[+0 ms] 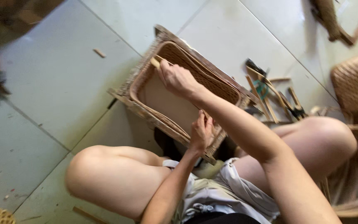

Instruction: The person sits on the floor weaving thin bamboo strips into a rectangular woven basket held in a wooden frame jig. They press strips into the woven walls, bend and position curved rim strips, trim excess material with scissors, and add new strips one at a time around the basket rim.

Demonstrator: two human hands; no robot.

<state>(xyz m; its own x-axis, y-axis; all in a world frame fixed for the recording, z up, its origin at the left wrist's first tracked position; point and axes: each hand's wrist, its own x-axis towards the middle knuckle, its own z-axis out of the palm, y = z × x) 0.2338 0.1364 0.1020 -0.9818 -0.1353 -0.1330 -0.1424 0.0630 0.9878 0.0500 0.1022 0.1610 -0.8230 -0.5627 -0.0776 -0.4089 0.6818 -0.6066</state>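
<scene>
Wicker tray (212,79) propped on tiled floor (54,83): judged light, stiff, fraying; right hand (178,79) pinches stick (156,62) at far rim, left hand (201,132) grips near rim (best hold)

A weaving workshop: tiled floor (54,83) strewn with cane strips (270,99) and wicker pieces (355,83).

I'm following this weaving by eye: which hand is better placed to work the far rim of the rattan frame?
Probably the right hand: it already reaches across the frame and grips a stick at its far rim. The left hand holds the near edge, steadying it.
</scene>
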